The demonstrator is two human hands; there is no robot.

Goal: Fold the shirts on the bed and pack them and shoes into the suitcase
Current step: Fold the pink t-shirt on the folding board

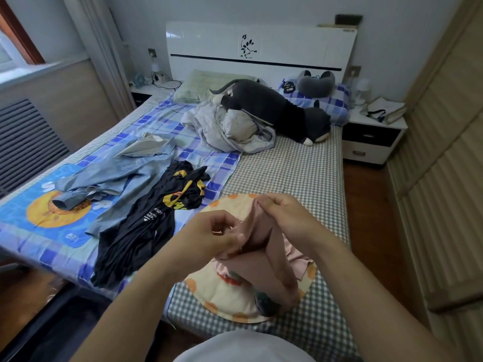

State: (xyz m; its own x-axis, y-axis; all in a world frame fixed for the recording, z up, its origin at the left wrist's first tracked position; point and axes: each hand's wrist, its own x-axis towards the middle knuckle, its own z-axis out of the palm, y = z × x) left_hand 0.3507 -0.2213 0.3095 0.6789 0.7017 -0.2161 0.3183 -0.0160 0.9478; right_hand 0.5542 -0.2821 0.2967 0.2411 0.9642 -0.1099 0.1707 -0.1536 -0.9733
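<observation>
A pink shirt (264,259) hangs lifted above the bed's near edge. My left hand (211,235) pinches its top edge on the left, and my right hand (285,218) pinches the same edge a little higher on the right. A black shirt with yellow print (146,226) lies stretched out on the blue checked sheet to the left. A light blue denim shirt (117,176) lies spread beyond it, further left. No suitcase or shoes are in view.
A round cream cushion with orange dots (222,296) lies under the pink shirt on the checked mattress (300,178). A crumpled grey blanket (230,129), a dark plush cat (274,105) and pillows sit near the headboard. A nightstand (371,137) stands at right, beside the wardrobe.
</observation>
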